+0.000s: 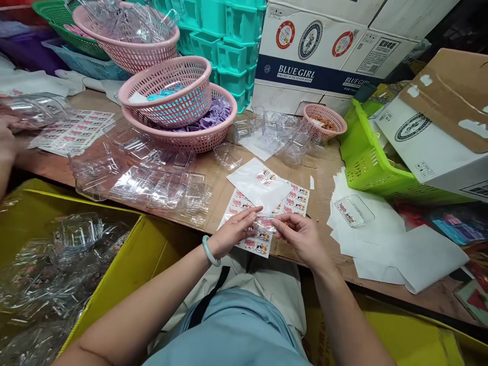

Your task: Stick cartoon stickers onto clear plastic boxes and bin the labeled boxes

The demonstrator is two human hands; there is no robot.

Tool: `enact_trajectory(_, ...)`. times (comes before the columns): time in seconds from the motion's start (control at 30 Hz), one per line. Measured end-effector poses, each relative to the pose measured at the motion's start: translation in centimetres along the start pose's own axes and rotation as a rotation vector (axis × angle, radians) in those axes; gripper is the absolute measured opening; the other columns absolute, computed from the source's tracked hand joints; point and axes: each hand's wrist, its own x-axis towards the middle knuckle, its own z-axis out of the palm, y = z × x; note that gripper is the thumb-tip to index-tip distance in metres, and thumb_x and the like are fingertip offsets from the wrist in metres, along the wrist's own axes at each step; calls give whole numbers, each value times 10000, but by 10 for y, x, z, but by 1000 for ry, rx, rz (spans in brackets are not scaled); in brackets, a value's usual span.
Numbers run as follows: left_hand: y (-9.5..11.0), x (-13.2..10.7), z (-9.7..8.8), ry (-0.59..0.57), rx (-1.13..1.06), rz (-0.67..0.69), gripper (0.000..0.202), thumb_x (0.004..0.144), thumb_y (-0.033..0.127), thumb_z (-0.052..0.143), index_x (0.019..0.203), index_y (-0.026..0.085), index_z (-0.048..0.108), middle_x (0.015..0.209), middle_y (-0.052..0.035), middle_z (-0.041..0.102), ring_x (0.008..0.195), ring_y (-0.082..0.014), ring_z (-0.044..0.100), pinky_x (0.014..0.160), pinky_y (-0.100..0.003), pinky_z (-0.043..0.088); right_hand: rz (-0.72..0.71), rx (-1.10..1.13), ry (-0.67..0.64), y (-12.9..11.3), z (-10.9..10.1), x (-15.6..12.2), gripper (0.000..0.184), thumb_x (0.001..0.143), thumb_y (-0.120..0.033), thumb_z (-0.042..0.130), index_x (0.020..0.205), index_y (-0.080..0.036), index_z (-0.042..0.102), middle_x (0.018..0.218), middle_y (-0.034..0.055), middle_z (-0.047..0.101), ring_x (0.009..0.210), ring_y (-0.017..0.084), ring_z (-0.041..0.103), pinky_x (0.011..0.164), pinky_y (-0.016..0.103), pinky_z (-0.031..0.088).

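Observation:
Both hands meet at the near edge of the wooden table (213,178) over a sticker sheet (293,199) printed with small cartoon pictures. My left hand (232,233), with a pale green bangle on its wrist, and my right hand (299,235) pinch the two ends of a small clear plastic box (264,223) held just above the sheet. A white backing paper (259,184) lies on the sheet behind the hands. One clear box with a sticker on it (354,210) rests on white papers to the right.
Stacked pink baskets (173,101) stand at the back left, with clear boxes (152,178) spread before them. A small pink basket (325,120), a green crate (368,157) and cartons sit right. A yellow bin (125,264) of clear boxes is at my left. Another person's hand (6,145) shows far left.

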Motion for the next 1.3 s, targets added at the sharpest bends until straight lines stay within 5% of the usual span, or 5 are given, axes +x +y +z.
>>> enact_trajectory(0.63,0,0,4,38,24,8,514,820,504,639,1256,233,618,1237,-84,568,1112,-212,546,928,-333,474,-100,-235,3,2,6,-1,320,814,-489,636,765,-175,678,601,0,620,561,137,544,551,245,409)
enact_trajectory(0.87,-11,2,12,143,219,125,673,707,387,773,1308,175,557,1023,-88,668,994,-234,609,879,-350,495,-244,-601,327,7,13,-17,267,829,-468,634,866,-204,643,697,11,638,554,131,535,575,252,415)
enact_trajectory(1.0,-7,-2,20,202,224,146,648,735,372,752,1315,172,542,1131,-98,658,1037,-237,614,919,-354,488,-192,-428,587,24,-3,-16,799,687,-543,752,1320,-194,411,1002,88,628,705,169,601,613,286,503)
enact_trajectory(1.13,0,-3,41,100,242,182,629,725,327,765,1306,188,566,1275,-103,610,1129,-252,585,992,-362,454,-110,-33,252,29,-13,-20,801,738,-534,718,1385,-250,339,1295,139,545,1095,231,606,838,350,551)
enact_trajectory(1.3,-4,13,70,-122,174,133,564,745,323,748,1280,222,602,1350,-93,575,1230,-271,534,1057,-393,410,-123,-12,30,24,-59,-42,494,800,-511,660,1233,-315,526,1189,68,633,1077,236,629,895,376,553)
